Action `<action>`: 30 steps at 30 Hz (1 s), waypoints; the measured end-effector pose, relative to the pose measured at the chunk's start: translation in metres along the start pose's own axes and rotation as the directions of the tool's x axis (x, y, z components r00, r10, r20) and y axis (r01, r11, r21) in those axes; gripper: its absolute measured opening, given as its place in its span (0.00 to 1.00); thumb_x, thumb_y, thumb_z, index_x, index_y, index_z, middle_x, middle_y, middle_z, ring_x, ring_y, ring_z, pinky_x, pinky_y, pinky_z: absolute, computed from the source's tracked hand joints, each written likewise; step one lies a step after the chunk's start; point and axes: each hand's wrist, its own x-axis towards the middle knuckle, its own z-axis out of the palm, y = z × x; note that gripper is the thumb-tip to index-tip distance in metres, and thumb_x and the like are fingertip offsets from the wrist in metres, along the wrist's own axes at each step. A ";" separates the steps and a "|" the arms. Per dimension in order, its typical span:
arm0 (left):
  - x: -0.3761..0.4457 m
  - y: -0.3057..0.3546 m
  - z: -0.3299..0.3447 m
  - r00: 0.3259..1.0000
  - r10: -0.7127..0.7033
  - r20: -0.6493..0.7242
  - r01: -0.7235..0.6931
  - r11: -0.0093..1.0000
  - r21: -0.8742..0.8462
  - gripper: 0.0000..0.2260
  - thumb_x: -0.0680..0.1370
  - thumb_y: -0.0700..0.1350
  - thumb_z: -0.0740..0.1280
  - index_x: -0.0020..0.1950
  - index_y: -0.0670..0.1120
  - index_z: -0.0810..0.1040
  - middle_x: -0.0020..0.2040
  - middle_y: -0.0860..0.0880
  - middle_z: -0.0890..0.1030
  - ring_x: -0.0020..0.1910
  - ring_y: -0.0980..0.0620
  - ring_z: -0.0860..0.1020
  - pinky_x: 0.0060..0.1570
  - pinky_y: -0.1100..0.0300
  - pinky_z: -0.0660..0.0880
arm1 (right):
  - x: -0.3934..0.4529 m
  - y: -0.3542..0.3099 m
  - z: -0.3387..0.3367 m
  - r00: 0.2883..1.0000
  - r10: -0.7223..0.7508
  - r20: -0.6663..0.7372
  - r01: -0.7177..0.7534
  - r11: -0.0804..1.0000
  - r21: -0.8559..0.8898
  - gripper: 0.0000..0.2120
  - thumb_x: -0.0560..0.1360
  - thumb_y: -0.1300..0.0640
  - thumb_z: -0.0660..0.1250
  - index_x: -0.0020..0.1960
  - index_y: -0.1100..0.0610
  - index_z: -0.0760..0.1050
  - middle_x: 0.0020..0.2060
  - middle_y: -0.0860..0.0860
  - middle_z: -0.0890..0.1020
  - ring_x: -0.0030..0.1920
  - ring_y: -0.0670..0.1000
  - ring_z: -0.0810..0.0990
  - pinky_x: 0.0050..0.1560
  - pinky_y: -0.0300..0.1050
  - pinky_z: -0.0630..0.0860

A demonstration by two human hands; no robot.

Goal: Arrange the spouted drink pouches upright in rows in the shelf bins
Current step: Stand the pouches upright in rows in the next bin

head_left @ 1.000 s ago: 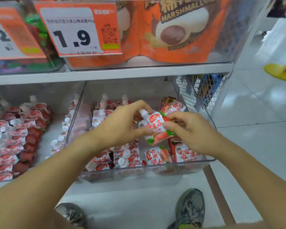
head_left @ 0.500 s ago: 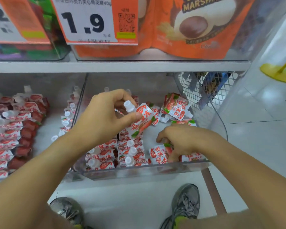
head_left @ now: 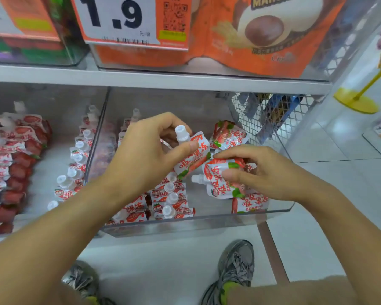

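Note:
Over the clear right-hand bin, my left hand grips a red-and-white spouted pouch, tilted with its white cap up. Beside it my right hand pinches a second pouch lying sideways, spout pointing left. Below my left hand, a row of pouches stands upright in the bin. Two loose pouches lie nearby: one at the back right, another at the front right corner.
The left bin holds rows of similar pouches. A shelf edge with a 1.9 price tag runs overhead. A wire mesh panel closes the right side. My shoes stand on the tiled floor.
My right hand has lifted a pouch from the front right of the bin and brought it up beside the left hand's pouch. The left hand stayed almost still.

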 end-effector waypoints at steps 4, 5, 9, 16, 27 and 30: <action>0.004 -0.001 0.011 1.000 0.016 0.008 -0.016 1.000 -0.006 0.07 0.71 0.48 0.76 0.42 0.53 0.79 0.38 0.56 0.83 0.35 0.61 0.79 0.37 0.70 0.73 | -0.004 0.001 0.007 0.998 0.044 0.039 -0.037 0.986 -0.163 0.31 0.62 0.44 0.82 0.64 0.42 0.78 0.47 0.41 0.82 0.46 0.40 0.79 0.49 0.36 0.76; 0.006 -0.001 0.013 1.000 0.013 0.011 -0.012 1.000 -0.010 0.06 0.71 0.48 0.76 0.43 0.53 0.79 0.38 0.57 0.83 0.35 0.61 0.79 0.37 0.70 0.73 | -0.005 0.002 0.009 0.995 0.037 0.094 -0.021 0.986 -0.166 0.29 0.63 0.47 0.83 0.62 0.44 0.79 0.45 0.41 0.82 0.45 0.40 0.79 0.46 0.34 0.75; 0.008 0.000 0.019 1.000 0.021 0.011 -0.021 1.000 -0.005 0.06 0.72 0.49 0.75 0.43 0.53 0.79 0.40 0.56 0.83 0.37 0.61 0.80 0.39 0.71 0.72 | -0.013 0.007 0.000 0.997 -0.059 0.056 0.065 0.992 -0.108 0.14 0.70 0.52 0.79 0.54 0.46 0.80 0.45 0.41 0.79 0.48 0.42 0.78 0.51 0.39 0.75; 0.013 -0.005 0.034 0.989 -0.045 0.142 0.034 0.996 0.080 0.05 0.75 0.48 0.72 0.45 0.50 0.76 0.39 0.56 0.80 0.37 0.60 0.78 0.38 0.64 0.75 | -0.039 0.014 -0.030 1.000 0.009 -0.028 0.001 0.934 0.358 0.20 0.72 0.65 0.74 0.55 0.52 0.67 0.49 0.49 0.82 0.49 0.53 0.85 0.45 0.54 0.83; 0.021 -0.004 0.038 0.928 -0.169 0.331 0.262 0.930 -0.259 0.09 0.76 0.40 0.70 0.56 0.48 0.79 0.40 0.45 0.84 0.42 0.50 0.83 0.46 0.52 0.78 | -0.025 0.004 -0.003 0.988 0.082 -0.132 -0.028 0.930 0.365 0.18 0.73 0.49 0.72 0.61 0.50 0.75 0.53 0.44 0.85 0.54 0.44 0.84 0.55 0.45 0.81; 0.023 -0.005 0.033 0.911 -0.117 0.396 0.249 0.922 -0.298 0.11 0.77 0.38 0.69 0.57 0.49 0.80 0.41 0.50 0.83 0.42 0.54 0.81 0.45 0.58 0.76 | -0.022 0.008 -0.001 0.997 0.077 -0.027 -0.057 0.896 0.440 0.19 0.74 0.60 0.74 0.62 0.52 0.73 0.53 0.50 0.85 0.54 0.48 0.84 0.55 0.47 0.81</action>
